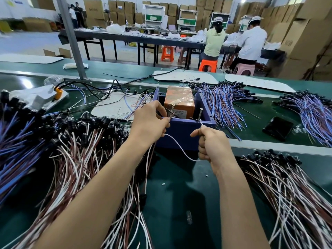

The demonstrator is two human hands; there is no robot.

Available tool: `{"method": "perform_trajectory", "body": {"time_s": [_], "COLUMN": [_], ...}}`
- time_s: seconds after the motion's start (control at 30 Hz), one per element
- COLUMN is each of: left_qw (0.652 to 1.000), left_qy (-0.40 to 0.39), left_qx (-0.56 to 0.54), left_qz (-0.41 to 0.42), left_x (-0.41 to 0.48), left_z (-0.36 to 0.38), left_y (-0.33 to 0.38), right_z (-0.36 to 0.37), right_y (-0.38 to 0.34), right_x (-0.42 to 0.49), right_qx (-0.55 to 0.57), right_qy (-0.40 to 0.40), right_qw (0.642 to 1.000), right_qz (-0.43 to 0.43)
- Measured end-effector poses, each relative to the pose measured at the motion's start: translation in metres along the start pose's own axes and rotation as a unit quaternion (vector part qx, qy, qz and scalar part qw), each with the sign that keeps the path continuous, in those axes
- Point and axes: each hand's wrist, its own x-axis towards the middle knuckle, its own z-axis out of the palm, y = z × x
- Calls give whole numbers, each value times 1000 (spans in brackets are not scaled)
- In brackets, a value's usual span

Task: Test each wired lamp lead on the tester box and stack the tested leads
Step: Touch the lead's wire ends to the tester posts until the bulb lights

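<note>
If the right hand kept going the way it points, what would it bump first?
Probably the blue tester box, by its right screw. The right hand pinches a white wire just short of it; depth is unclear.

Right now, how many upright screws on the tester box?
2. One screw beside the left hand, one above the right hand. Hands may hide more.

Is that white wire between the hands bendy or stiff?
Probably bendy: the white wire sags in a loop between the left hand and right hand. Likely light too, being so thin.
</note>
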Motion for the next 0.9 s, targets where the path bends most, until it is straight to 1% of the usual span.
{"method": "perform_trajectory", "body": {"time_s": [0.13,0.23,0.43,0.6,0.9], "left_qw": [1000,1000,1000,1000,1000], "left_qy": [-1,-3,-3,-2,-2], "left_qx": [-3,-1,6,10,12], "left_qz": [1,1,4,5,6], "left_x": [0,0,0,0,0], "left_z": [0,0,-1,-1,-1], "left_y": [0,0,0,0,0], "right_z": [3,3,6,5,4], "right_y": [4,8,10,6,3], "right_x": [3,6,7,6,4], "right_qx": [11,10,-11,-5,-14], "right_qy": [22,26,13,-4,-12], "right_qw": [999,999,1000,1000,1000], "right_qz": [-25,-20,-9,0,2]}}
